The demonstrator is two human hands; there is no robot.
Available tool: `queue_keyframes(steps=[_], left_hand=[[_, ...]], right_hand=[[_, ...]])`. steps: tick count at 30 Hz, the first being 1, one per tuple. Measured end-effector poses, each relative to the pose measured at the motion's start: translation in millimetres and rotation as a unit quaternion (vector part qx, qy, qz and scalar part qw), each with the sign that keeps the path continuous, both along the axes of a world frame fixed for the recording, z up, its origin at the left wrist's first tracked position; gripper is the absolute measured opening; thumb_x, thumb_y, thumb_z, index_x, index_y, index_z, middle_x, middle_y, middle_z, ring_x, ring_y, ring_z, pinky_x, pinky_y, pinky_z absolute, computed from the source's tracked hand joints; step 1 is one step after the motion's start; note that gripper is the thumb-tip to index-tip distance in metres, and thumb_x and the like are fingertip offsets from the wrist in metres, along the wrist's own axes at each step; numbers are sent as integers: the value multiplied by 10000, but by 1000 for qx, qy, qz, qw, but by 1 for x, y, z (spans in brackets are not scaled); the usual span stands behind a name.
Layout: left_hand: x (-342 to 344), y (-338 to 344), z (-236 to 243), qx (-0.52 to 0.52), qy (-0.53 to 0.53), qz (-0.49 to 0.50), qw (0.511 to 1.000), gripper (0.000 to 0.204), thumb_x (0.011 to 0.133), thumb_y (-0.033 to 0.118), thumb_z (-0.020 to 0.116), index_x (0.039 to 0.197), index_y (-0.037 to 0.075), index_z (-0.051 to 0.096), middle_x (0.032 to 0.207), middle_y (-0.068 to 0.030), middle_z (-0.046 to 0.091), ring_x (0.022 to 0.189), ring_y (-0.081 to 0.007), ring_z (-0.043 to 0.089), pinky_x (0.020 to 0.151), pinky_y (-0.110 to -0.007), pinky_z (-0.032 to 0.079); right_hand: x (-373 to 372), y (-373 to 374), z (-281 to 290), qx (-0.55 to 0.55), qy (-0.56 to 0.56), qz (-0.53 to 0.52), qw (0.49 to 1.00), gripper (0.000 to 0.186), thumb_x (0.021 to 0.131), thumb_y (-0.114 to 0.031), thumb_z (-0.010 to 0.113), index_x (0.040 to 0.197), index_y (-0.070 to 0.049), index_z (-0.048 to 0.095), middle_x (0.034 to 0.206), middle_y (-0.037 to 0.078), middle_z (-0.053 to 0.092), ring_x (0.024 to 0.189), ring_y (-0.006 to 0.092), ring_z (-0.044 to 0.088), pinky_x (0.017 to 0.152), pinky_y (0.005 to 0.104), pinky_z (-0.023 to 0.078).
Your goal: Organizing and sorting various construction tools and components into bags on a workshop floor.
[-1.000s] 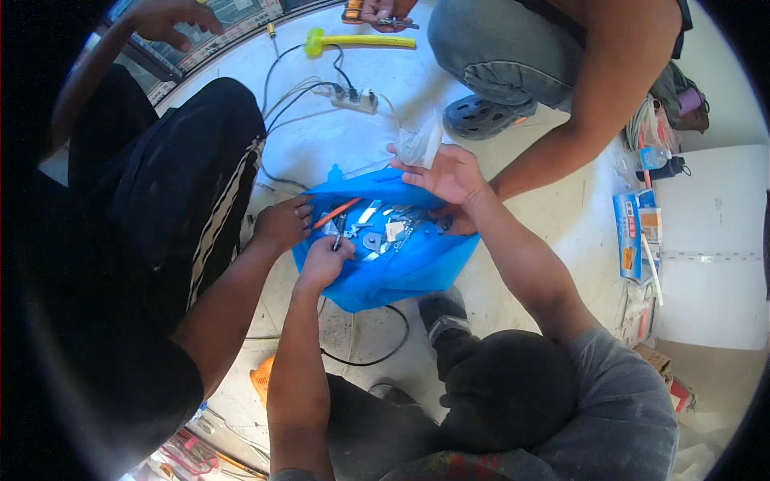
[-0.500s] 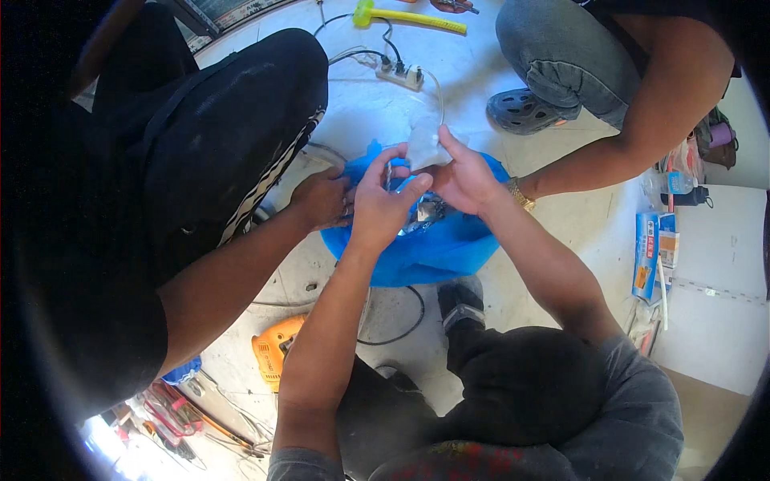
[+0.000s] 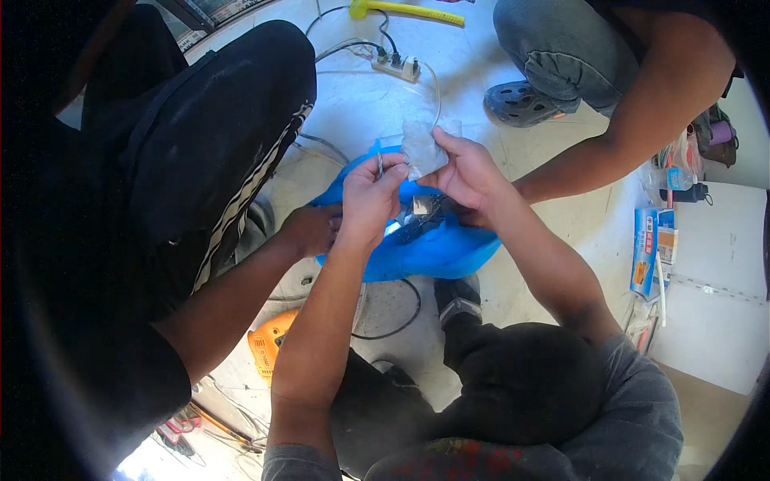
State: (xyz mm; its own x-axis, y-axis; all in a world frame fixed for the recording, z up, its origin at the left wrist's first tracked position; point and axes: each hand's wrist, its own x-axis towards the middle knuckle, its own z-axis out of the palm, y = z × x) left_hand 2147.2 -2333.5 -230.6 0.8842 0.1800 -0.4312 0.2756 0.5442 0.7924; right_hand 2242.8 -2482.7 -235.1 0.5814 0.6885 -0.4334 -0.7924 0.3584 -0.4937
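A small clear-white plastic pouch (image 3: pixel 422 149) is up over a blue plastic bag (image 3: pixel 437 258). My right hand (image 3: pixel 469 175) is closed on the pouch's right side, thumb on top. Fingers of my left hand (image 3: pixel 370 197) pinch its lower left corner. That same hand also has a thin metal rod (image 3: pixel 380 166), like a drill bit, sticking up between its fingers. Below my hands the bag's mouth is spread, showing metallic pieces (image 3: pixel 422 205) that I cannot make out. Co-workers' hands touch the bag: one hand (image 3: pixel 313 231) at its left, another (image 3: pixel 475 217) at its right, partly hidden.
Crouching co-workers flank the bag. A power strip (image 3: pixel 396 67) with plugged cables and a yellow hammer (image 3: pixel 417 14) lie beyond it. An orange power tool (image 3: pixel 269 346) sits by my left forearm. At right are a blue box (image 3: pixel 644 250) and white panels (image 3: pixel 714 272).
The pouch is now spread flatter and turned more upright, and my left fingers have come together on its corner. The right co-worker's hand has moved in lower, behind my right wrist.
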Motion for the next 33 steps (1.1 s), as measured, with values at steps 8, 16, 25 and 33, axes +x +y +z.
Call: queue_keyframes(steps=[8, 16, 25, 33], left_hand=[[4, -9, 6, 101, 26, 29, 994, 184, 845, 99, 675, 993, 34, 587, 665, 52, 497, 470, -5, 371, 371, -192, 246], [2, -5, 4, -54, -13, -38, 998, 120, 898, 86, 598, 1006, 63, 554, 628, 47, 465, 415, -24, 331, 358, -196, 242], [4, -2, 5, -33, 16, -26, 999, 219, 896, 88, 582, 1096, 0, 574, 594, 58, 439, 410, -22, 310, 349, -205, 267], [-1, 0, -4, 68, 40, -68, 995, 291, 883, 158, 623, 1112, -13, 567, 668, -8, 555, 451, -62, 417, 382, -227, 333]], right_hand=[[-5, -7, 8, -9, -43, 8, 999, 358, 979, -183, 420, 1242, 54, 469, 1193, 184, 581, 1095, 288, 583, 931, 458, 476], [1, -15, -2, 42, 23, -25, 999, 356, 951, -177, 465, 1232, 41, 478, 1206, 174, 577, 1110, 281, 577, 940, 449, 469], [-3, -16, 2, -10, -50, -19, 999, 344, 893, -12, 544, 1219, 63, 469, 1192, 188, 576, 1101, 299, 582, 965, 448, 482], [-10, -17, 0, -49, -73, -48, 995, 347, 895, -7, 559, 1229, 25, 470, 1175, 162, 583, 1062, 291, 601, 951, 440, 496]])
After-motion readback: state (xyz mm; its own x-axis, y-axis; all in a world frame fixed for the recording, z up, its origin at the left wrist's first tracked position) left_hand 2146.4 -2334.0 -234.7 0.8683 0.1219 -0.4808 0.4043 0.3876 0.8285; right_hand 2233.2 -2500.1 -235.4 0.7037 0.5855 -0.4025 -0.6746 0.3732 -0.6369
